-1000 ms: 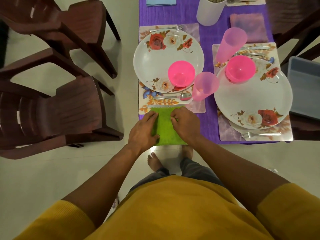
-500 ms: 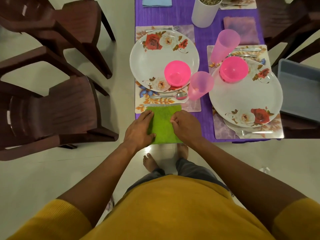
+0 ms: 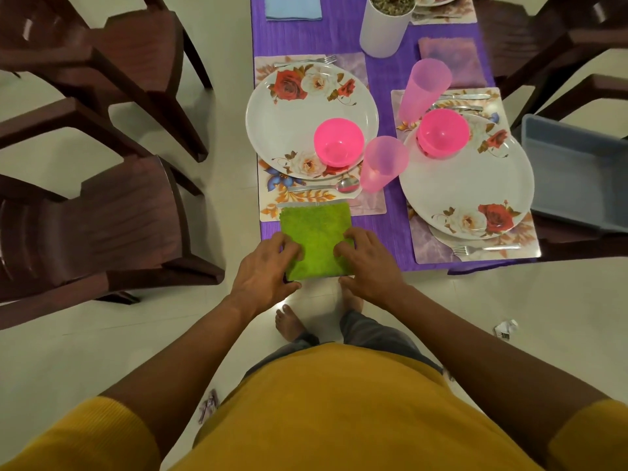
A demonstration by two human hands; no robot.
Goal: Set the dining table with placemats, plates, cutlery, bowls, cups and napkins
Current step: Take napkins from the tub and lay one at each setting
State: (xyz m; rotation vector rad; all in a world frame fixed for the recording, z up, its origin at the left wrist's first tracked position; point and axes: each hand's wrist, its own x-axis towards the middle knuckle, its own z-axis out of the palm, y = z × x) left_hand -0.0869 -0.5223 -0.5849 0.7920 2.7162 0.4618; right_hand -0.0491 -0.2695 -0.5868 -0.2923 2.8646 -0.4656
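Your table (image 3: 380,73) wears a purple cloth. On it lie two floral placemats (image 3: 272,207) (image 3: 438,246), a green napkin (image 3: 314,239) at the near edge, a white cylinder (image 3: 384,28), a blue napkin (image 3: 293,8) far left and a mauve napkin (image 3: 452,61) far right.

My left hand (image 3: 263,266) and right hand (image 3: 367,258) are covering the green napkin's (image 3: 314,232) near corners. The top edge is cutting off the blue napkin (image 3: 293,8) and white container (image 3: 385,22); the grey bin (image 3: 577,171) is running off right.
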